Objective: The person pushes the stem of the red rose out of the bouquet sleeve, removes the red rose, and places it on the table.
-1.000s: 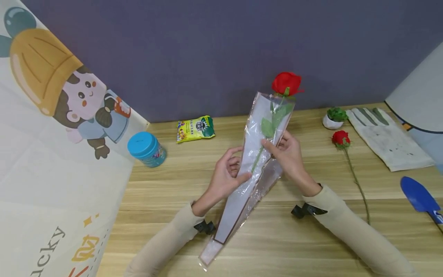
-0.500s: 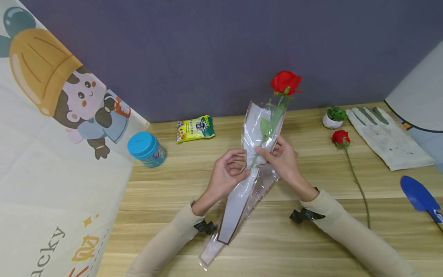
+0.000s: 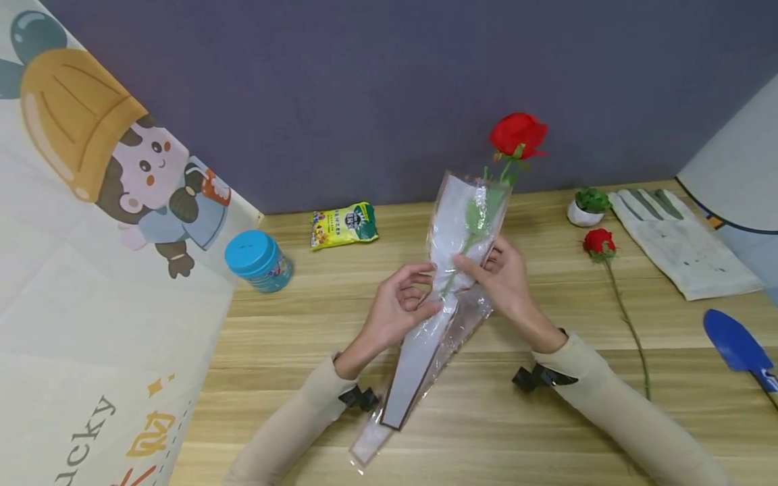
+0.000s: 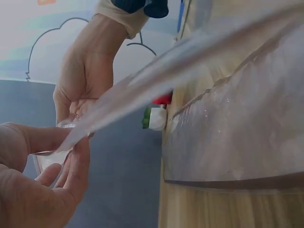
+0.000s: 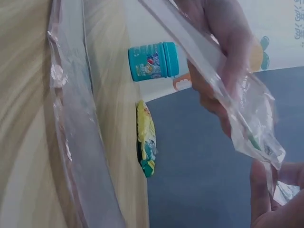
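Note:
A red rose point(image 3: 519, 135) stands with its stem and leaves inside a clear and white flower sleeve point(image 3: 446, 209), its bloom above the sleeve's upper edge. My left hand point(image 3: 398, 307) pinches the sleeve and stem around mid-length, thumb in front. On the other side, slightly higher, my right hand point(image 3: 501, 283) pinches the sleeve with thumb and fingers. Between the hands the film is gathered into a narrow waist. Beneath lies another flower sleeve point(image 3: 372, 439), flat on the table. In the left wrist view my fingers point(image 4: 78, 173) pinch the film edge; the bloom is out of sight there.
Right of the hands lie a second, smaller red rose point(image 3: 599, 243), a potted succulent point(image 3: 586, 208), a work glove point(image 3: 683, 250) and a blue trowel point(image 3: 737, 341). A blue jar point(image 3: 258, 261) and a yellow-green packet point(image 3: 344, 227) stand left, near the dark back wall point(image 3: 365, 101).
The sleeve, smooth one second ago, is now drawn in at its middle between my hands. Its top has dropped slightly; the rose bloom has risen and shifted right. Both hands keep their hold.

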